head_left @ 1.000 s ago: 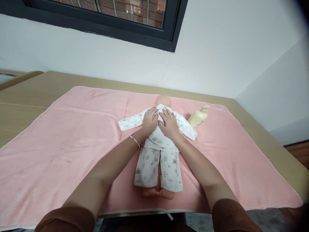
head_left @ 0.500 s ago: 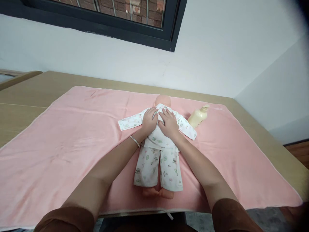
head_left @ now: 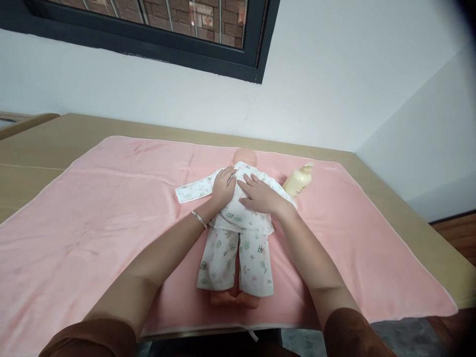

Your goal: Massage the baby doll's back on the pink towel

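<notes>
A baby doll [head_left: 240,220] in white printed pyjamas lies face down on a pink blanket [head_left: 122,213], its head towards the wall and its feet towards me. Flat against the left side of its upper back rests my left hand [head_left: 223,188], a silver bangle on the wrist. My right hand [head_left: 262,195] lies across the middle and right of the back, fingers spread and pointing left. Neither hand grips anything. The doll's right-hand sleeve is partly hidden behind my right wrist.
A cream pump bottle [head_left: 297,181] stands tilted in view on the blanket, right of the doll. The wooden table [head_left: 48,139] shows around the blanket. Behind it rise a white wall [head_left: 316,89] and a dark window frame [head_left: 256,64].
My right hand has turned so its fingers point more to the left, and its wrist has swung outwards. My left hand stays on the back. The whole view has shifted slightly.
</notes>
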`<state>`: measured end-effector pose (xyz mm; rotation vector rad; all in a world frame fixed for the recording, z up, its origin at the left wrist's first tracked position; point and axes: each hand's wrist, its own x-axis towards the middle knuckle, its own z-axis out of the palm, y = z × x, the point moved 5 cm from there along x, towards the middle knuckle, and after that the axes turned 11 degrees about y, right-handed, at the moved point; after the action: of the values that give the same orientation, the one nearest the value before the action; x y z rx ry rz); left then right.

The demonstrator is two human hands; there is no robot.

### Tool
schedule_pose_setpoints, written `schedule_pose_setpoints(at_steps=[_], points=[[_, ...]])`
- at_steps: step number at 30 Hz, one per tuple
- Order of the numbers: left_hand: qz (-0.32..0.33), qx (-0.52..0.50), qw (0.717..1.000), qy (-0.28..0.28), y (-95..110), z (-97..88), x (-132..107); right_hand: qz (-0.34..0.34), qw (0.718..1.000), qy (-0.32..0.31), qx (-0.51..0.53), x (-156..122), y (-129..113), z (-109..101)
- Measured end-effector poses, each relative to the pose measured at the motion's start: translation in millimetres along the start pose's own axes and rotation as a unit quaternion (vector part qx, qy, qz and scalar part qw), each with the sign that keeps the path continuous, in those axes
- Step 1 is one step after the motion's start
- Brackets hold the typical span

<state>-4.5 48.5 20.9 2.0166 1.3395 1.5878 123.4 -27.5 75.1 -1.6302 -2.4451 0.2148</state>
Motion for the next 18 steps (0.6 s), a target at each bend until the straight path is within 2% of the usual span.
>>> schedule_pose_setpoints(at_steps=[2,4,6,9,11,13,15,16,17,18], points=[[0.002,0.041,0.999,-0.03,5.6,-0.1,1.6,-0.013,0.998,-0.046,0.041,-20.3,2.5,-23.4],[0.0,0.104,0.993,-0.063,14.0,0.0,0.7,0.019,0.994,-0.046,0.094,-42.2,10.5,-52.2],[-0.005,0.171,0.98,-0.099,25.3,0.3,-5.4,0.056,0.992,0.0,0.117,-62.5,22.9,-82.0],[0.019,0.22,0.962,-0.162,51.0,4.9,-23.4,0.121,0.979,0.106,0.122,-85.9,51.1,-116.9],[0.048,0.199,0.959,-0.198,73.9,12.2,-34.4,0.179,0.964,0.158,0.118,-94.9,75.1,-127.5],[0.039,0.126,0.965,-0.225,97.6,23.2,-37.1,0.231,0.95,0.182,0.105,-97.3,98.2,-128.4],[-0.036,-0.007,0.969,-0.246,119.1,39.3,-28.7,0.259,0.946,0.176,0.09,-93.0,115.5,-122.9],[-0.1,-0.094,0.958,-0.251,128.0,49.4,-21.3,0.26,0.947,0.166,0.083,-88.9,120.9,-119.1],[-0.176,-0.187,0.932,-0.257,135.5,61.1,-13.2,0.254,0.951,0.155,0.078,-84.2,124.1,-115.3],[-0.272,-0.272,0.888,-0.252,140.1,73.5,-5.3,0.244,0.956,0.143,0.074,-79.3,125.3,-111.9]])
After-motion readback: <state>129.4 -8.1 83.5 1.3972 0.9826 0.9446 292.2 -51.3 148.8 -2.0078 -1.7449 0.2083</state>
